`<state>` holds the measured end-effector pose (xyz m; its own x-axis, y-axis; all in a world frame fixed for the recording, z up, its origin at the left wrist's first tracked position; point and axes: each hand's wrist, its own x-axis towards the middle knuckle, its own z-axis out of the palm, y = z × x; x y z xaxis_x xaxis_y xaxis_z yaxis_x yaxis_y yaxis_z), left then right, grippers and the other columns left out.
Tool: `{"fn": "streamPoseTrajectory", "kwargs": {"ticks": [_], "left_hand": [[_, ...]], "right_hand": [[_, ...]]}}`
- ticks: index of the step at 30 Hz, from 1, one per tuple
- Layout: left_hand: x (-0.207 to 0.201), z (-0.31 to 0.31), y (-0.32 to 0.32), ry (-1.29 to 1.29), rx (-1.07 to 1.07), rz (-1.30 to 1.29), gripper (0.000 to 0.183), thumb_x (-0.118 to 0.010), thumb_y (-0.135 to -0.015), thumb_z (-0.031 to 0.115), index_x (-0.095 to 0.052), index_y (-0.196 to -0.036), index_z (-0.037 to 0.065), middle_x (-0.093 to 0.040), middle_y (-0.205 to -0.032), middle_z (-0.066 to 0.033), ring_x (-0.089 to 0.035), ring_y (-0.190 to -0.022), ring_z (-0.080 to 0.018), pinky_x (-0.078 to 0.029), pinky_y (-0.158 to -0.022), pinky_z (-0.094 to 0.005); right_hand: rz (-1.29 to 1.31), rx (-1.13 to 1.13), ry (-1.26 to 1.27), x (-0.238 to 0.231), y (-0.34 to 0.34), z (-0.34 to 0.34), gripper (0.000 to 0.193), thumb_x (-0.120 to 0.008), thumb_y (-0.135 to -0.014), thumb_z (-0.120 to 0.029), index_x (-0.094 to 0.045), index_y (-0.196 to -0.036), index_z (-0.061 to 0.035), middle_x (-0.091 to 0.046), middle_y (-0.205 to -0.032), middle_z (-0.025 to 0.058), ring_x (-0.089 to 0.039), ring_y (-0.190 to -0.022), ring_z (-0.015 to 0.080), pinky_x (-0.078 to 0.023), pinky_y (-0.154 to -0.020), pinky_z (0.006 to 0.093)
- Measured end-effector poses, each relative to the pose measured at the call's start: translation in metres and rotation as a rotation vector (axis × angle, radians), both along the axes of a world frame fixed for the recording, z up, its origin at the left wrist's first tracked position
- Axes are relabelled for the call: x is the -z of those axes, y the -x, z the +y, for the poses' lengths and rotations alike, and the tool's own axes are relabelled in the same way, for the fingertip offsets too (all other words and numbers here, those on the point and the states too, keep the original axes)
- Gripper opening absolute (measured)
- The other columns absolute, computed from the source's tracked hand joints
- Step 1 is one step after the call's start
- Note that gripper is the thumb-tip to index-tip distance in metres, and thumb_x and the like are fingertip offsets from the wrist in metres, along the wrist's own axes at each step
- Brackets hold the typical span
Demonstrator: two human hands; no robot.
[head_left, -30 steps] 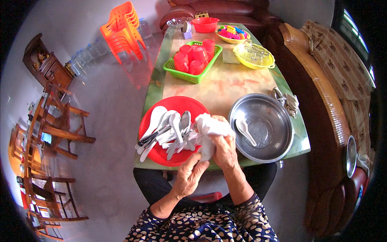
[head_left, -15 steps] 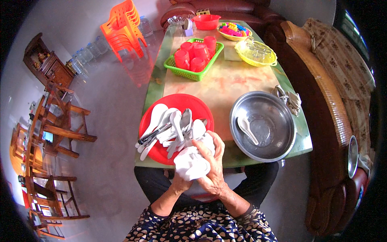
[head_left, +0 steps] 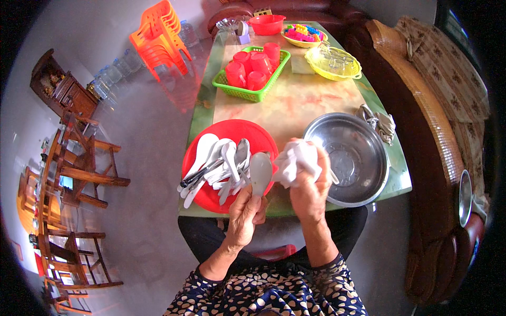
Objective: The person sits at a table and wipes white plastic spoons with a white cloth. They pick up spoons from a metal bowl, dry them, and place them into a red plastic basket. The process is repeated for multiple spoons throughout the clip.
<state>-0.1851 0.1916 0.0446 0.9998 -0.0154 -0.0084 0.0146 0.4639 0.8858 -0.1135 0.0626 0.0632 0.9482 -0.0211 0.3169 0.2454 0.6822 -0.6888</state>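
My left hand [head_left: 242, 218] grips a white soup spoon [head_left: 260, 171] by its handle, bowl end up, over the near edge of a red plate [head_left: 226, 126]. In my right hand [head_left: 310, 197] is a bunched white cloth [head_left: 299, 162], close to the right of that spoon but apart from it. Several white spoons [head_left: 204, 150] and some metal ones [head_left: 242, 150] lie heaped on the plate. To the right stands a steel basin [head_left: 369, 179]. A short white handle end [head_left: 333, 177] shows there beside my right hand; the rest is hidden behind the hand and cloth.
Farther up the table stand a green basket [head_left: 242, 95] of red cups, a yellow basket [head_left: 333, 75] with clear glasses, a bowl of colourful blocks [head_left: 303, 34] and a red basin [head_left: 266, 25]. Crumpled grey cloth [head_left: 385, 126] lies by the table's right edge.
My hands have moved apart. The right has carried the cloth up and right toward the steel basin, and the spoon in my left hand has come into sight.
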Motion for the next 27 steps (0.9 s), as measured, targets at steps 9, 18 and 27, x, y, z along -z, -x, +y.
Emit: {"fn": "streamPoseTrajectory", "kwargs": {"ticks": [9,18,27], "left_hand": [[0.015,0.003,0.003,-0.371,-0.095,-0.129,0.025,-0.049,-0.096,0.021,-0.056,-0.113,0.004,-0.048,-0.069,0.0050,-0.039,-0.056,-0.0022,-0.033,-0.050,-0.0184],[0.016,0.001,-0.004,-0.356,-0.159,-0.169,0.027,-0.048,-0.096,0.016,-0.054,-0.118,0.003,-0.048,-0.092,0.0009,-0.044,-0.073,-0.0055,-0.038,-0.063,-0.0190],[0.019,0.000,-0.018,-0.130,-0.280,-0.117,0.044,-0.047,-0.091,0.017,-0.038,-0.132,0.005,-0.050,-0.123,-0.0095,-0.049,-0.113,-0.0198,-0.037,-0.099,-0.0344]], "right_hand": [[-0.401,0.169,0.749,-0.001,0.005,0.011,0.041,-0.057,-0.065,-0.005,-0.054,-0.105,-0.0004,-0.049,-0.121,0.0209,-0.043,-0.117,0.0395,-0.035,-0.099,0.0461],[0.161,-0.055,0.113,0.017,0.007,0.029,0.035,-0.054,-0.091,-0.021,-0.052,-0.119,0.0003,-0.057,-0.112,0.0073,-0.053,-0.098,0.0131,-0.044,-0.085,0.0276],[0.230,-0.185,0.074,0.014,0.034,0.038,0.054,-0.065,-0.083,-0.014,-0.041,-0.129,0.0007,-0.053,-0.117,0.0094,-0.051,-0.108,0.0165,-0.040,-0.094,0.0304]]}}
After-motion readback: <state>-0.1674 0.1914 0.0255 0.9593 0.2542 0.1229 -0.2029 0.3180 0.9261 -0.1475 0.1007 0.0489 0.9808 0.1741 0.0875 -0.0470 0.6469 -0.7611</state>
